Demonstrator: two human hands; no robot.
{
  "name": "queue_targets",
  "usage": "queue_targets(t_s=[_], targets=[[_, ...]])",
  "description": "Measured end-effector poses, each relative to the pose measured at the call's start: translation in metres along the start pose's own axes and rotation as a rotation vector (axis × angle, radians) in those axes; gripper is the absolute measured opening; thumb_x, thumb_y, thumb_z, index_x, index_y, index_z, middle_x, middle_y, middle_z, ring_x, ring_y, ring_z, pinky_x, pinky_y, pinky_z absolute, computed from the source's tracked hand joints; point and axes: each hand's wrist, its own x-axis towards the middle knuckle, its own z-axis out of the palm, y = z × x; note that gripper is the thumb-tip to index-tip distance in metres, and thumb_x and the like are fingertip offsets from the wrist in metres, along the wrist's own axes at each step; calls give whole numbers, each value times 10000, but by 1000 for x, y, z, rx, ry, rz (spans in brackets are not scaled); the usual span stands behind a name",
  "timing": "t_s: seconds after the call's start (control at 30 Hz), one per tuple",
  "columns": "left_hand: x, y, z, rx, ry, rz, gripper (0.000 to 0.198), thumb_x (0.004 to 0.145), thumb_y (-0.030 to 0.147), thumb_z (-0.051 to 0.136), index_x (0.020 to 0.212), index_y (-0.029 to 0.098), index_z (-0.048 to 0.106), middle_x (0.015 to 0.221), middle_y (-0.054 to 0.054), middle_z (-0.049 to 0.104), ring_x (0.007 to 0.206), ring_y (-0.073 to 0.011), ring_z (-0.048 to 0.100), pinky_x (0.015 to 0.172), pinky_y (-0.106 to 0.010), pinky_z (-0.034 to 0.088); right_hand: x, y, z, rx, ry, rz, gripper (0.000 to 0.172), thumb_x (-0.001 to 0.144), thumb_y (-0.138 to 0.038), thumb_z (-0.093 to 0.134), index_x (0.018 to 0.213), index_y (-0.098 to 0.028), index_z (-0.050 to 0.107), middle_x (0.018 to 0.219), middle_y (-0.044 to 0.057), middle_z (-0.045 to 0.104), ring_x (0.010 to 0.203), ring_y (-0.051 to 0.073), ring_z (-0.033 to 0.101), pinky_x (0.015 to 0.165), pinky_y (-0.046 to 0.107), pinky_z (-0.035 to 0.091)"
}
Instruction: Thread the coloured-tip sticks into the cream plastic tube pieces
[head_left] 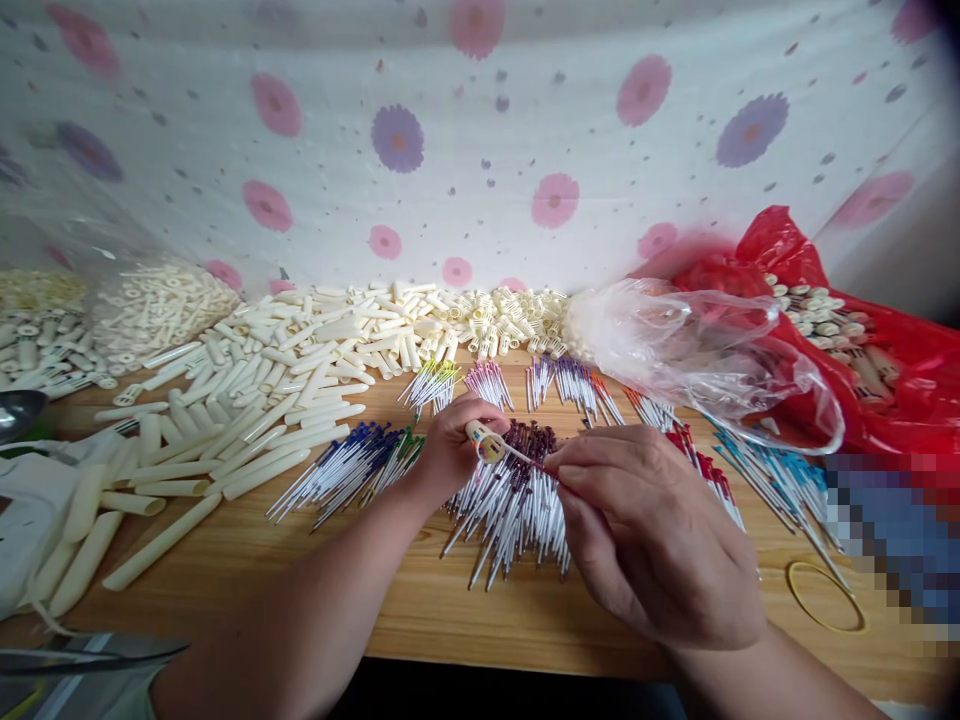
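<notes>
My left hand (463,445) is closed around a cream plastic pen barrel (486,443), its open end facing me with small coloured bits inside. The fingertips of my right hand (652,525) pinch a thin pen refill (525,456) with a white tube and a dark red end. The refill's white end reaches the barrel's mouth; how far inside it sits I cannot tell. Below both hands lies a pile of white refills with dark purple ends (517,520). Blue-ended refills (337,465) and a few green-ended refills (394,460) lie left of my left hand.
Cream pen barrels (292,400) heap along the back and left. Yellow (433,385), pink (489,383), red (705,465) and light blue refills (780,480) lie in groups. A clear plastic bag (682,335), a red bag (915,370) and a yellow rubber band (825,597) are right.
</notes>
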Motion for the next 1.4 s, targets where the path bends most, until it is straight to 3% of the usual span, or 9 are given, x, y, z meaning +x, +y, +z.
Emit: queue_targets(t_s=[0.4, 0.6, 0.7, 0.87, 1.03, 1.2, 1.4], targets=[[0, -5, -1, 30, 1, 51, 186, 798, 299, 609, 645, 199, 642, 635, -8, 558, 647, -160, 501, 639, -279, 370, -1, 4, 9, 57, 28, 106, 251, 773, -30, 541, 959, -194, 578, 813, 60, 677, 765, 155, 644, 678, 303, 542], [-1, -6, -6, 82, 7, 80, 128, 765, 331, 644, 777, 204, 656, 768, -21, 547, 721, -171, 512, 682, -279, 381, -10, 17, 18, -43, -45, 49, 230, 782, -54, 577, 979, -173, 593, 886, 76, 654, 815, 162, 606, 703, 317, 522], [-1, -3, -12, 84, -35, 112, 300, 730, 457, 657, 893, 206, 653, 854, -44, 541, 821, -206, 511, 750, -298, 382, -12, 24, 19, -129, -62, 97, 216, 780, -69, 598, 965, -178, 617, 862, 62, 618, 793, 160, 576, 680, 315, 492], [-2, 1, -19, 71, -75, 157, 467, 852, 579, 387, 1004, 206, 622, 928, -74, 539, 906, -225, 502, 818, -334, 368, -10, 31, 13, -100, -122, 102, 227, 807, -67, 558, 985, -191, 623, 865, 52, 596, 791, 155, 561, 676, 307, 472], [-3, -2, -16, 135, -54, 176, 450, 870, 564, 356, 946, 201, 612, 895, -62, 527, 890, -211, 505, 799, -331, 373, -10, 36, 11, -124, -76, 68, 180, 758, -60, 625, 896, -175, 620, 822, 46, 583, 762, 156, 544, 668, 310, 454], [-4, 0, -14, 215, -5, 203, 478, 851, 591, 368, 882, 180, 609, 853, -53, 509, 844, -199, 504, 759, -332, 390, -9, 40, 12, -110, -110, 98, 113, 770, -77, 619, 841, -163, 604, 815, 46, 569, 764, 153, 526, 672, 311, 438], [-5, 2, -14, 377, 123, 259, 464, 850, 585, 370, 851, 183, 601, 853, -49, 495, 851, -195, 488, 749, -336, 406, -12, 39, 23, 84, -33, 328, 75, 806, -99, 577, 814, -171, 596, 852, 46, 556, 818, 149, 546, 725, 310, 446]])
